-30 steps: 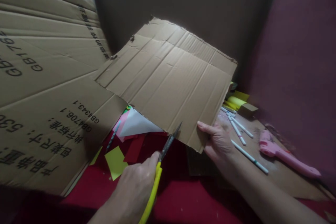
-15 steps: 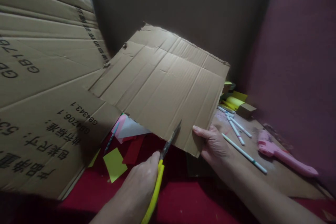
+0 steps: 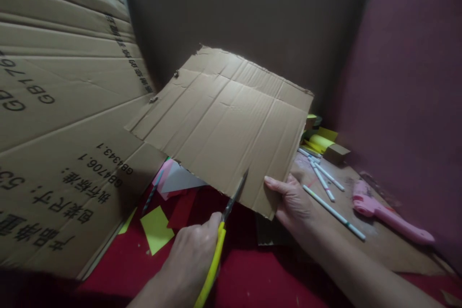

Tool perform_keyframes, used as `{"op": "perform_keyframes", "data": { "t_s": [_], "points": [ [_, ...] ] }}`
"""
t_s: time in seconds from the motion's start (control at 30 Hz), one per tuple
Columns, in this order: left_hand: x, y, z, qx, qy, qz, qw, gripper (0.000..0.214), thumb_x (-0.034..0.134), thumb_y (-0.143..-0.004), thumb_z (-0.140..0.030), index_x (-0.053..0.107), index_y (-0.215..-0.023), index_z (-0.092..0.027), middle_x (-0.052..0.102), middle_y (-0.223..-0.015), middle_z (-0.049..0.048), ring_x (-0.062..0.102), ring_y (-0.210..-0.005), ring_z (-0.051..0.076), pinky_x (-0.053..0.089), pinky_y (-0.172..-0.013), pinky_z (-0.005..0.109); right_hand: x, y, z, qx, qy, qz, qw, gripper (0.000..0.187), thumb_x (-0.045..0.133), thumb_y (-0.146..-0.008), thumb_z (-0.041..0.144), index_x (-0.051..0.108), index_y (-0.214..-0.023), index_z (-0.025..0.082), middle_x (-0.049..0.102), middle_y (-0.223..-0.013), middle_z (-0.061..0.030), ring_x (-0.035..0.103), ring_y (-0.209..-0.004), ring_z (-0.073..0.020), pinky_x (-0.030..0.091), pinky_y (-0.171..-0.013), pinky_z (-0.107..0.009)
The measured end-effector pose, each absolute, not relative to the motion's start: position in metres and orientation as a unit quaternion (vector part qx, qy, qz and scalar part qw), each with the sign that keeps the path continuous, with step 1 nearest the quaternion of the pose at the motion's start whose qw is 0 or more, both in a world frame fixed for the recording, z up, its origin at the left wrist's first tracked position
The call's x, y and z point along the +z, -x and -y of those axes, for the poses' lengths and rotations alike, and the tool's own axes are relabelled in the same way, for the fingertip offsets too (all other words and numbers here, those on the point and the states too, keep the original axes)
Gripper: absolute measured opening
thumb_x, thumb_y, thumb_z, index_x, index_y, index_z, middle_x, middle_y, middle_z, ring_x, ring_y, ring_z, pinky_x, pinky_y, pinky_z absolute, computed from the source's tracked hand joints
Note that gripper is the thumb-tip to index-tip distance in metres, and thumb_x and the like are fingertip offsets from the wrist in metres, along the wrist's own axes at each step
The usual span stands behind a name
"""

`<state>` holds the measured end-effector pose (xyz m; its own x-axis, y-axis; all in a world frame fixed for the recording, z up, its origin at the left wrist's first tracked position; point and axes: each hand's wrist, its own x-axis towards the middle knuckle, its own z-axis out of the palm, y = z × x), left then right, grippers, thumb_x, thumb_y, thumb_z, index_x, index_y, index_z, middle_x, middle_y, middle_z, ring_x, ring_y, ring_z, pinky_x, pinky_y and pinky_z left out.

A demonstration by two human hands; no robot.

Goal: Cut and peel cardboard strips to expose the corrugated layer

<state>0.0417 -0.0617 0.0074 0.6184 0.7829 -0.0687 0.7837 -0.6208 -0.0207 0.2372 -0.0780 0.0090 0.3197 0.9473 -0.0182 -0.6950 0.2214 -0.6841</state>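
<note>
My left hand (image 3: 191,250) is closed around yellow-handled scissors (image 3: 213,264), whose blades point up and away. One blade lies over the face of a creased brown cardboard sheet (image 3: 224,120) near its lower edge; the other blade is hidden behind it. The sheet is held up at a tilt, with ragged edges along its left and top. At its lower right corner my right hand (image 3: 294,202) pinches the cardboard, thumb on the front and fingers behind.
A large printed cardboard box (image 3: 72,154) stands on the left. On the red surface (image 3: 245,279) lies a yellow paper square (image 3: 157,230). To the right, several white markers (image 3: 335,212) and a pink glue gun (image 3: 390,214) rest on a brown board (image 3: 393,255).
The cardboard's top edge has dipped slightly, and its left corner shows more clearly against the box. Both hands keep their grips, with the scissors at nearly the same place on the lower edge.
</note>
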Motion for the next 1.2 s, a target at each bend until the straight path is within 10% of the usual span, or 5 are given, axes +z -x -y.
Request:
{"op": "perform_keyframes", "data": {
  "t_s": [0.5,0.77,1.2],
  "points": [
    [0.013,-0.048,0.069,0.083,-0.803,-0.519,0.281,0.032,0.021,-0.088,-0.025,0.052,-0.084,-0.021,0.061,-0.065,0.0012,0.058,-0.057,0.015,0.037,-0.048,0.022,0.007,-0.233,0.078,0.55,0.296,0.216,0.751,0.048,0.073,-0.054,0.01,0.065,-0.1,0.02,0.073,-0.082,-0.0045,0.068,-0.077,-0.0237,0.053,-0.074,-0.037],
    [0.001,-0.047,0.06,0.004,-0.888,-0.46,0.025,0.018,0.036,-0.081,-0.013,0.047,-0.095,-0.019,0.063,-0.065,0.0025,0.063,-0.062,0.021,0.034,-0.051,0.026,0.004,-0.231,0.079,0.545,0.283,0.234,0.754,0.048,0.072,-0.056,0.012,0.064,-0.103,0.02,0.073,-0.087,-0.0053,0.067,-0.08,-0.0238,0.053,-0.075,-0.037],
    [-0.008,-0.04,0.064,0.152,-0.908,-0.379,-0.094,0.026,0.031,-0.072,0.002,0.042,-0.086,-0.016,0.05,-0.052,-0.0002,0.056,-0.048,0.02,0.034,-0.045,0.028,0.03,-0.257,0.085,0.559,0.348,0.35,0.666,0.038,0.071,-0.062,0.014,0.063,-0.099,0.017,0.07,-0.093,-0.0065,0.065,-0.08,-0.0201,0.052,-0.072,-0.032]
  ]
}}
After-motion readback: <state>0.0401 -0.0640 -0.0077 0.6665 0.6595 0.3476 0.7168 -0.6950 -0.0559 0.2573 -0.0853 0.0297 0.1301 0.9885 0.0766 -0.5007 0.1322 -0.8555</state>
